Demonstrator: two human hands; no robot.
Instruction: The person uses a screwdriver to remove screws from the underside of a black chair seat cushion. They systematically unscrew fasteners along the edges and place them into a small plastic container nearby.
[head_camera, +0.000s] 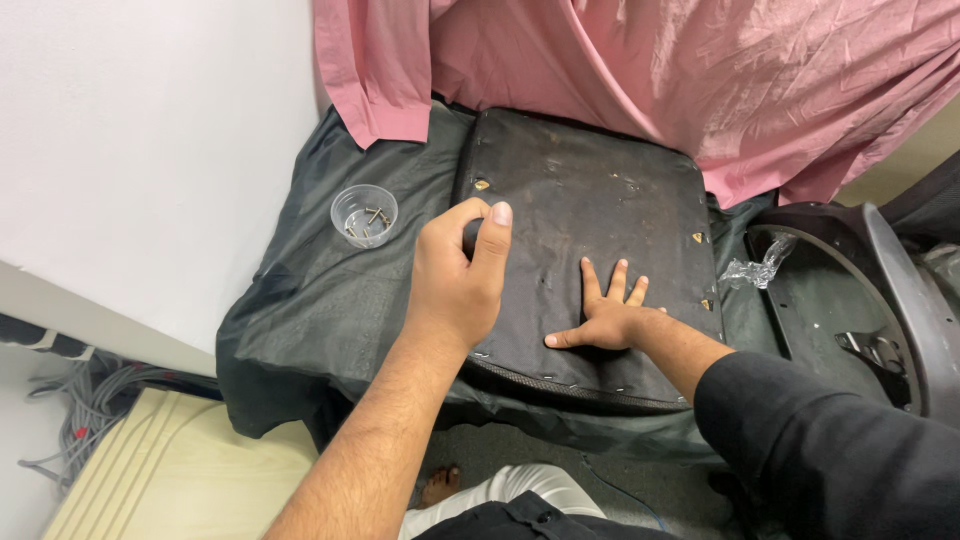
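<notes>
A dark, worn square seat board (590, 190) lies flat on a dark grey cloth (310, 310). My left hand (458, 275) is at the board's left edge, fingers curled around a small dark handle (470, 236) with the thumb raised; most of the handle is hidden in the fist. My right hand (605, 318), in a black sleeve, presses palm-down on the board's near middle with its fingers spread. Small brass-coloured fittings (698, 238) sit near the board's edges.
A clear plastic cup (364, 215) holding a few screws stands on the cloth left of the board. Pink fabric (660, 70) hangs behind. At right are a black chair shell (860, 300) and crumpled clear plastic (755, 270). Cables (85, 410) and a cream panel (170, 470) lie lower left.
</notes>
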